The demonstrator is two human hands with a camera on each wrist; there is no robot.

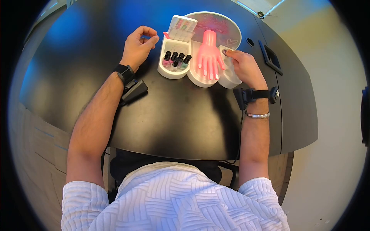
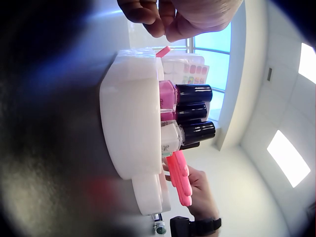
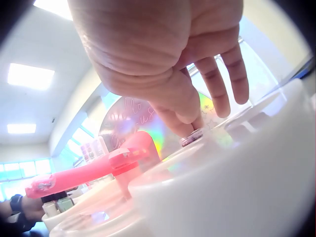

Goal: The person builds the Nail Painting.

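Note:
My right hand (image 1: 246, 67) reaches to the right-hand compartment of a white toy nail salon set (image 1: 173, 74). Its thumb and index finger pinch a small round glittery pot (image 3: 191, 138) at the compartment's rim, the other fingers stretched out. Left of the set, my left hand (image 1: 137, 48) hovers with loosely bent fingers and nothing in them. A pink model hand (image 1: 208, 54) with pale nails stands in the middle of the set. Several nail polish bottles (image 2: 195, 93) with black caps fill the left compartment. Behind them leans a card of nail stickers (image 1: 182, 26).
An oval panel with pink lettering (image 1: 231, 29) backs the set. The set stands on a dark curved table (image 1: 177, 119). A rectangular table inset (image 1: 270, 57) and a round hole (image 1: 249, 42) lie to the right. A cable (image 1: 241, 134) hangs from my right wrist.

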